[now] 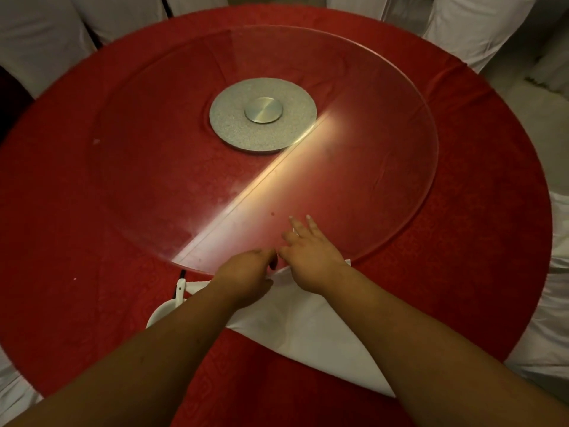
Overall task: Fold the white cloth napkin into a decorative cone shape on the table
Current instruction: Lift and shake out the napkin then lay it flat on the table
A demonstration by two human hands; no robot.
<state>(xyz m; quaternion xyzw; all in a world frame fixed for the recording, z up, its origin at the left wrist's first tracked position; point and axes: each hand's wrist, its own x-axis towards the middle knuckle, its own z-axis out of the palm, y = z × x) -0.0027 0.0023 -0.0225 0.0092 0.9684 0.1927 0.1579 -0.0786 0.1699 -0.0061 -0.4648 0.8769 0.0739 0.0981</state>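
On the red table [92, 272] the left hand [246, 274] pinched the napkin [308, 328] at its top corner, the right hand [311, 260] lay open and flat beside it, likely an early fold, next needing a crease.

We had a dim, warm-lit room, and the red tablecloth [77, 211] sat dull, darkest toward the near left. A broad pale wedge of glare cut across the glass turntable [385, 134] from the middle down to its near edge, washing the red to pink. The napkin [308, 328] read greyish, shaded under the forearms. Detail was soft all over, and the fingertips of the right hand [311, 260] smeared slightly. The wide lens bowed the table's rim, and the corners went murky.
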